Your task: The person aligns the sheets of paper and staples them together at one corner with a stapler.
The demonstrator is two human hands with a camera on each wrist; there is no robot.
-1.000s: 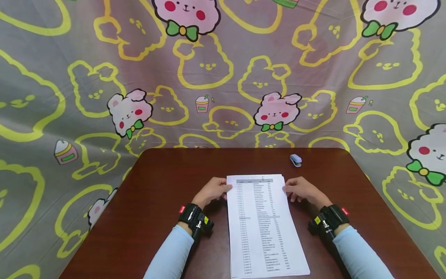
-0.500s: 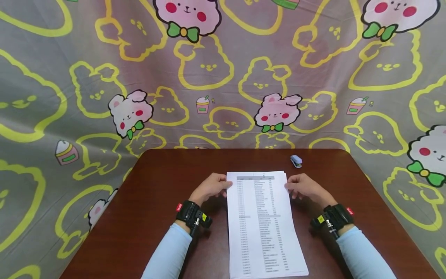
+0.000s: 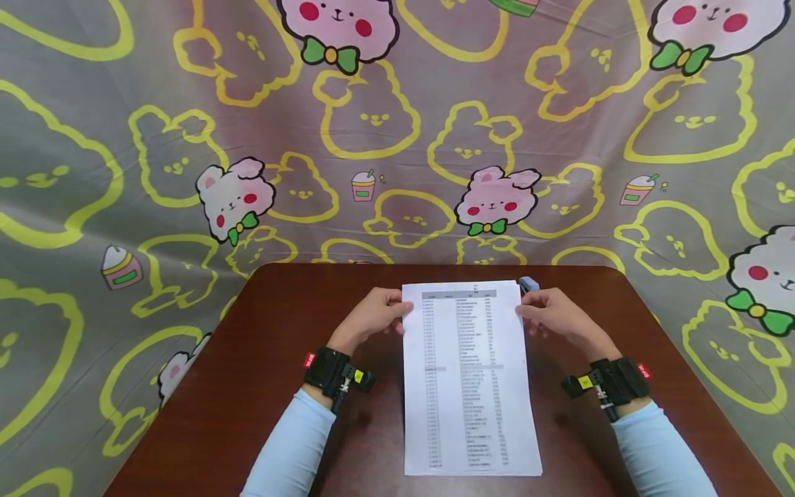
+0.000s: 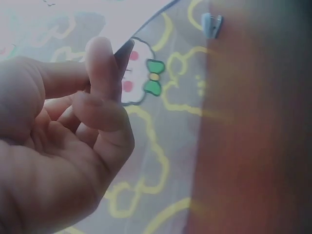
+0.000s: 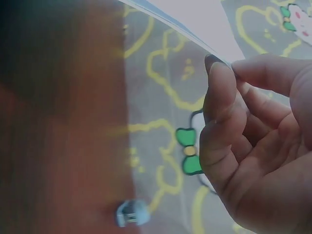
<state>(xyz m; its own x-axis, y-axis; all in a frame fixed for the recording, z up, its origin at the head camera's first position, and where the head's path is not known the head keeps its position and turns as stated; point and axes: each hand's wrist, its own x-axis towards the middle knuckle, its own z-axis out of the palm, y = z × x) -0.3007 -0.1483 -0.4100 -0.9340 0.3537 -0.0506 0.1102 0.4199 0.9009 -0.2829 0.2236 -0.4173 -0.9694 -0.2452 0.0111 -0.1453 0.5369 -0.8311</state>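
A stack of printed paper sheets (image 3: pixel 450 386), covered in columns of small text under a grey header band, is held up over the table. My left hand (image 3: pixel 374 316) pinches its upper left edge between thumb and curled fingers. On the opposite side my right hand (image 3: pixel 555 314) pinches the upper right edge the same way. Both wrist views show the thumb and forefinger of the left hand (image 4: pixel 73 117) and right hand (image 5: pixel 258 131) meeting on the paper's edge. Behind the top right corner, a small pale blue stapler (image 3: pixel 529 284) is partly covered by the paper.
The brown wooden table (image 3: pixel 261 345) reaches back to a grey curtain (image 3: pixel 410 90) printed with cartoon rabbits and yellow outlines. In the wrist views the stapler (image 4: pixel 212 25) lies on the tabletop, away from the fingers.
Both hands have raised the paper stack and carried it a little farther from me. Its bottom edge has come up, and its top corner now overlaps the stapler.
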